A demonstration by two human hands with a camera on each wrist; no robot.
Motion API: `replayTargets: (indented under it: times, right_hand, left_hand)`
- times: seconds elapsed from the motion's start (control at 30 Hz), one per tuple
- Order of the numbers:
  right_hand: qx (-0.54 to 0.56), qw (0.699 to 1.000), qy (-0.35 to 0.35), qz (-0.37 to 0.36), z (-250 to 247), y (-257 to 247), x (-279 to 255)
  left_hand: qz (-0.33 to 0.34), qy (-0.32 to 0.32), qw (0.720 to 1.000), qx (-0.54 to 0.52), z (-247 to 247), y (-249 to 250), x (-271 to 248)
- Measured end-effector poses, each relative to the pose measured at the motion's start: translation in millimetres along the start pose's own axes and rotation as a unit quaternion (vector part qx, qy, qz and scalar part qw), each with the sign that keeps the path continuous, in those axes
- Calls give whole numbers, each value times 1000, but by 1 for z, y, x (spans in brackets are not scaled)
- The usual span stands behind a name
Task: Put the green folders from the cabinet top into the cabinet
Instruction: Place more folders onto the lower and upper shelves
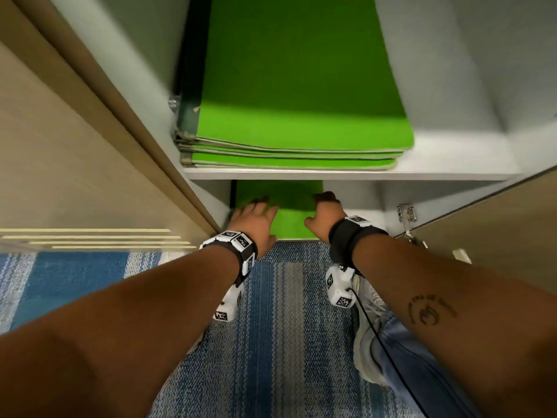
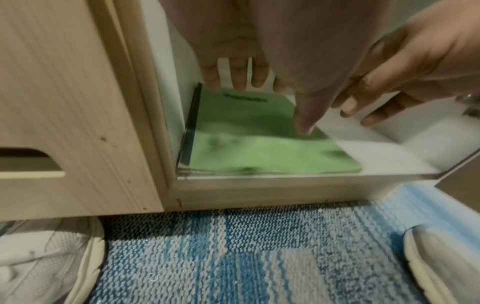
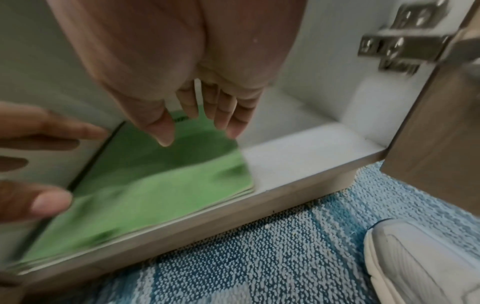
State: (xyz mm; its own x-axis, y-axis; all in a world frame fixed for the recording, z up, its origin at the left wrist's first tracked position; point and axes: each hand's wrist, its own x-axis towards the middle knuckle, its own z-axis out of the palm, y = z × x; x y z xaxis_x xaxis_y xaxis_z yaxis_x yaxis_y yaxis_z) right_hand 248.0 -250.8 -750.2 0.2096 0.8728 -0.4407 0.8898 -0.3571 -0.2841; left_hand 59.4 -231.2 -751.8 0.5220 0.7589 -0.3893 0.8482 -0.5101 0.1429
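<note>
Head view: green folders [image 1: 280,212] on white cabinet floor [image 1: 355,203].

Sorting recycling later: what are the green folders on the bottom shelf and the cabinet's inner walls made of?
Green folders: probably matte card, judging by their thin, pale, layered edges. Cabinet's inner walls: smooth pale-grey coated board, likely laminate; the core is not visible.

Both hands [image 1: 289,220] extended, fingers loose
</note>
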Motion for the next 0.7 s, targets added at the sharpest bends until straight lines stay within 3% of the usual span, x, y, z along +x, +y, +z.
replayTargets:
  times: [0.33,0.7]
  right_hand:
    - [22,997,8,-70,-95,-64,-122]
    - [20,976,118,-181,-240,-128,-253]
  left_hand:
    - [22,65,997,-41,-114,30,-95]
    - [95,236,966,-45,-273,30,-217]
